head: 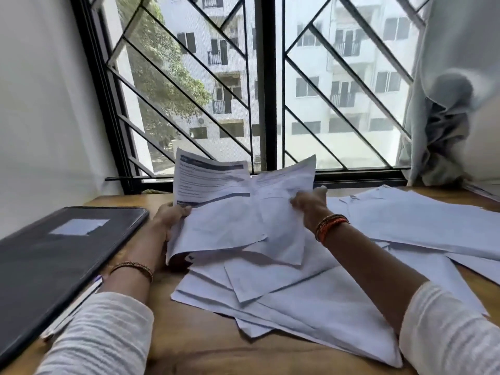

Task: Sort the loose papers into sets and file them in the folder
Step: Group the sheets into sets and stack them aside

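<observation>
Head view, left hand: the left hand (170,216) pinches a printed sheet (208,182) at its lower left edge, thumb on top, holding it raised above the table (205,345).
Head view, right hand: the right hand (311,203) grips a crumpled blank sheet (273,209) at its right edge (fingers mostly hidden behind the paper); this sheet overlaps the printed one in the middle.
Loose papers: a heap of loose papers (297,293) lies spread over the table beneath and to the right of the hands, sheets overlapping at odd angles.
Folder: the dark folder (54,255), closed and flat with a pale label on its cover, lies at the table's left edge, beside the left forearm.
Background: a barred window (265,85) and a bunched curtain (443,117) on the right.
</observation>
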A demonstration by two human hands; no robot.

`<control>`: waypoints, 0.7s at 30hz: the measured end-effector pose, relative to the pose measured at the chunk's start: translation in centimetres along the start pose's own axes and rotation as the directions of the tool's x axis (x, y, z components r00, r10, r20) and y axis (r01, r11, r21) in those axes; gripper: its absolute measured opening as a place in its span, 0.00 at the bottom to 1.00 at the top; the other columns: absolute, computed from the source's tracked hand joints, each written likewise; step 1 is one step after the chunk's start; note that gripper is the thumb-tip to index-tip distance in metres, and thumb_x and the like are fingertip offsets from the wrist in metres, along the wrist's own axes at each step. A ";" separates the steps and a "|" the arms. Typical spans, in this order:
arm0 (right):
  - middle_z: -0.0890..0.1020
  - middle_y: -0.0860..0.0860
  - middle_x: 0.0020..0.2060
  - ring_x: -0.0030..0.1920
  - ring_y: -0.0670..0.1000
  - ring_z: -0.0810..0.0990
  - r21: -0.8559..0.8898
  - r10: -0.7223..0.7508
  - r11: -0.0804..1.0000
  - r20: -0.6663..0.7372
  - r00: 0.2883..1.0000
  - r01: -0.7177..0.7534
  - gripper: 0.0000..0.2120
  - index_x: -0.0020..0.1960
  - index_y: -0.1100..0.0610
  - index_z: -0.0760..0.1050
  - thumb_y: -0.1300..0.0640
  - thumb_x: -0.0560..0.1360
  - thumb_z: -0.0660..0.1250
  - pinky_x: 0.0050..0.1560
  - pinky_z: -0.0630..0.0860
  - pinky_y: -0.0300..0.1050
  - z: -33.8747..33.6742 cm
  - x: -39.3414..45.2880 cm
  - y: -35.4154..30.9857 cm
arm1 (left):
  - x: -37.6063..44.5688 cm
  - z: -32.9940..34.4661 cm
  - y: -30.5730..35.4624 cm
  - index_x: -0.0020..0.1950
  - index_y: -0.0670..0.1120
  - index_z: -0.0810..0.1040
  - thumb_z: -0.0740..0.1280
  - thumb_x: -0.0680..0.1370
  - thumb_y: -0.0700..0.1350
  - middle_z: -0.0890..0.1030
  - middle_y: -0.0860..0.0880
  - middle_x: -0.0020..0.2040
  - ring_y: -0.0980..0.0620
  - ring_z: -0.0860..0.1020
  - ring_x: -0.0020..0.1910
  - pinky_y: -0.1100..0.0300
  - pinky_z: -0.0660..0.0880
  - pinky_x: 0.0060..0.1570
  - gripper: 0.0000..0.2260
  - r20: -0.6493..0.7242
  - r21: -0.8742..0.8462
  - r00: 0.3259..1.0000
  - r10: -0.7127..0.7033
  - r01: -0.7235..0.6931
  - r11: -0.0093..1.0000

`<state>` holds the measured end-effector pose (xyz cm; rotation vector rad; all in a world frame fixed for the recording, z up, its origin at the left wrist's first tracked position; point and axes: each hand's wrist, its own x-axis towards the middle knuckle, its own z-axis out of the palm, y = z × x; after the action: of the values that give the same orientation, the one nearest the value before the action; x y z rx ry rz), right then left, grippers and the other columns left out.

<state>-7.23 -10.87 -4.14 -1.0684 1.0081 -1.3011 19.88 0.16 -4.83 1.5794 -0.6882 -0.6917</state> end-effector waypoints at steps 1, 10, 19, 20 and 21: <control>0.76 0.58 0.47 0.37 0.52 0.75 0.076 -0.047 0.996 0.027 0.999 0.044 0.19 0.57 0.62 0.69 0.76 0.69 0.63 0.34 0.77 0.44 -0.9 0.5 -0.8 | 0.0 0.0 0.1 0.53 0.38 0.76 0.66 0.77 0.35 0.77 0.43 0.51 0.45 0.76 0.42 0.55 0.75 0.44 0.05 -0.051 -0.022 0.997 0.053 -0.054 0.998; 0.83 0.51 0.38 0.38 0.47 0.81 0.388 -0.280 0.909 0.299 0.912 0.151 0.26 0.48 0.58 0.82 0.61 0.51 0.80 0.41 0.81 0.40 -7.2 0.6 -5.4 | 0.0 0.6 1.0 0.47 0.43 0.77 0.66 0.78 0.37 0.79 0.44 0.45 0.56 0.80 0.32 0.67 0.78 0.32 0.02 0.020 -0.214 0.963 0.268 -0.257 0.942; 0.79 0.52 0.36 0.35 0.46 0.79 0.347 -0.277 0.923 0.291 0.916 0.169 0.14 0.49 0.57 0.80 0.71 0.67 0.70 0.34 0.78 0.38 -7.5 0.5 -5.9 | 0.0 0.9 1.1 0.50 0.42 0.78 0.63 0.78 0.35 0.84 0.50 0.37 0.56 0.81 0.32 0.66 0.79 0.32 0.05 0.110 -0.277 0.937 0.330 -0.290 0.916; 0.79 0.52 0.35 0.34 0.46 0.80 0.328 -0.269 0.928 0.267 0.925 0.175 0.14 0.48 0.57 0.80 0.71 0.67 0.70 0.32 0.78 0.38 -7.5 0.5 -6.1 | -0.3 1.0 1.3 0.49 0.43 0.78 0.63 0.78 0.35 0.84 0.52 0.35 0.57 0.81 0.31 0.66 0.78 0.31 0.06 0.111 -0.296 0.935 0.336 -0.292 0.910; 0.79 0.51 0.34 0.33 0.45 0.80 0.305 -0.266 0.933 0.232 0.935 0.190 0.14 0.47 0.56 0.79 0.72 0.68 0.70 0.31 0.78 0.38 -7.5 0.4 -6.3 | -0.3 1.0 1.4 0.49 0.43 0.77 0.62 0.79 0.35 0.83 0.53 0.33 0.58 0.81 0.30 0.66 0.78 0.30 0.06 0.118 -0.321 0.931 0.346 -0.294 0.900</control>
<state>-15.98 -11.44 0.30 -1.1310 0.4864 -1.3916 18.82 -0.37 -3.53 1.1017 -0.9042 -0.6535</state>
